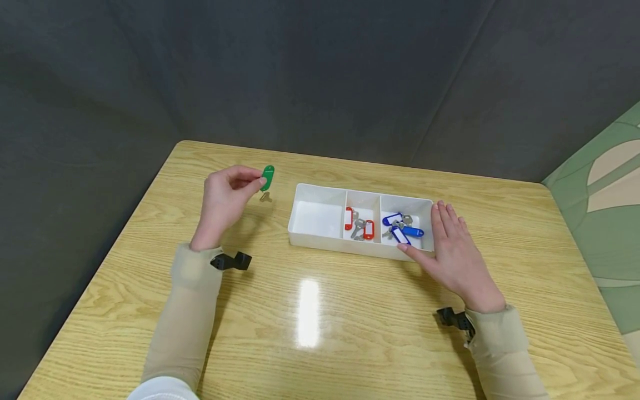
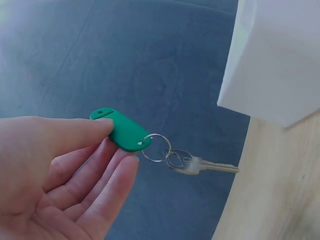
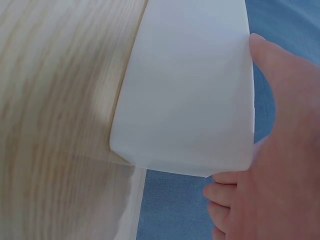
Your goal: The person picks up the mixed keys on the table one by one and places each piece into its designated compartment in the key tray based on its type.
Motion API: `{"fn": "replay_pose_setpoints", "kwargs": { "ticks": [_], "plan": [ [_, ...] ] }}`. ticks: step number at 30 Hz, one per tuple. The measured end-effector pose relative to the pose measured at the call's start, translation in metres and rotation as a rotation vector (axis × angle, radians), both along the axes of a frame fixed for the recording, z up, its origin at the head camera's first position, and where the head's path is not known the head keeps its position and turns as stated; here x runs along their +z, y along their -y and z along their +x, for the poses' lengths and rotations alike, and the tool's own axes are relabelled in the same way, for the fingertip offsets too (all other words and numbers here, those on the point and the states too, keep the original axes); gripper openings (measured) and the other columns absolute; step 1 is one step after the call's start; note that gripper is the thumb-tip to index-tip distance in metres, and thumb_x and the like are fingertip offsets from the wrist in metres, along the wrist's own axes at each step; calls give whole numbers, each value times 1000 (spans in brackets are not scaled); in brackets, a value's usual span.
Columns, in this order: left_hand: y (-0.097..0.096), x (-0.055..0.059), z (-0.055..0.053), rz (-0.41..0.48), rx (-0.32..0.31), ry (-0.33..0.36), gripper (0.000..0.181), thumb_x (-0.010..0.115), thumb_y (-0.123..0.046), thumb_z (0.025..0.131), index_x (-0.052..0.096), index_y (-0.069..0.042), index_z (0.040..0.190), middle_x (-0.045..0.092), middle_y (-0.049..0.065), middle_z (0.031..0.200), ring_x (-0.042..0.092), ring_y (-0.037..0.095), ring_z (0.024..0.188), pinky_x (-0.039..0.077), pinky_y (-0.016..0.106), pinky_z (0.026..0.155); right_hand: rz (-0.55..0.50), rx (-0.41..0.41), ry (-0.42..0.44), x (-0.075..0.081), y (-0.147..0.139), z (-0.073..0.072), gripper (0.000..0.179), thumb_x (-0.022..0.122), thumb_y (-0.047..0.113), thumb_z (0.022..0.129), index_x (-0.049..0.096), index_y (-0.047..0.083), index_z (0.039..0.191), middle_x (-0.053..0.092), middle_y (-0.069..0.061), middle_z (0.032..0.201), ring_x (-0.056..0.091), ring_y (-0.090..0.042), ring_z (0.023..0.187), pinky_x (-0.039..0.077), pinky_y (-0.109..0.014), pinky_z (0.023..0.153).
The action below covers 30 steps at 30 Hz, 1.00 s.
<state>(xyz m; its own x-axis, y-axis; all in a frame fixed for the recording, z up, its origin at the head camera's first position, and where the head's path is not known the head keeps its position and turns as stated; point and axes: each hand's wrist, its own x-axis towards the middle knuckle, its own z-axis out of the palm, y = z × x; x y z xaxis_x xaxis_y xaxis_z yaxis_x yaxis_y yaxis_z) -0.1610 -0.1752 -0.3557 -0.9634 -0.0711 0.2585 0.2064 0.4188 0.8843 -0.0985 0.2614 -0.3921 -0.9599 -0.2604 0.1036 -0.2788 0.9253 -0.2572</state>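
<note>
My left hand pinches a green key tag between thumb and fingertips, left of a white divided box. From the tag's split ring hangs a key, over the table in the head view. The box has three compartments. Its left one is bare, the middle one holds red key tags with keys, and several blue key tags with keys lie in the right one. My right hand rests at the box's right end, fingers straight along the end wall and thumb on the front rim.
The box stands on a wooden table with rounded corners. Behind the table's far edge rises a dark grey cloth. A green patterned surface is at the right. Each wrist wears a small black camera mount.
</note>
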Motion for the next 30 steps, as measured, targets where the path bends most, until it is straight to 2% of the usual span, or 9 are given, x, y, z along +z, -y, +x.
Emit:
{"fn": "replay_pose_setpoints", "kwargs": {
  "ticks": [5, 17, 30],
  "plan": [
    [-3, 5, 4, 12, 18, -40, 18, 79, -18, 93, 78, -4, 105, 74, 6, 99, 67, 17, 84, 53, 24, 75, 7, 8, 5, 0, 0, 0, 107, 57, 64, 95, 11, -10, 158, 8, -31, 164, 6, -45, 151, 4, -57, 120],
    [-5, 9, 7, 25, 7, -51, 19, 78, -18, 93, 78, -4, 105, 74, 6, 99, 67, 17, 84, 54, 24, 75, 3, -21, 31, 0, 0, 1, 109, 57, 67, 94, 10, -7, 159, 9, -28, 165, 2, -40, 153, 1, -52, 122],
    [-6, 11, 8, 26, 9, -56, 19, 79, -18, 92, 78, -4, 105, 74, 6, 99, 67, 17, 84, 54, 24, 75, 2, -27, 29, 1, -2, 0, 111, 58, 67, 93, 8, -7, 159, 6, -28, 165, 1, -41, 152, 0, -53, 121]
  ]
}}
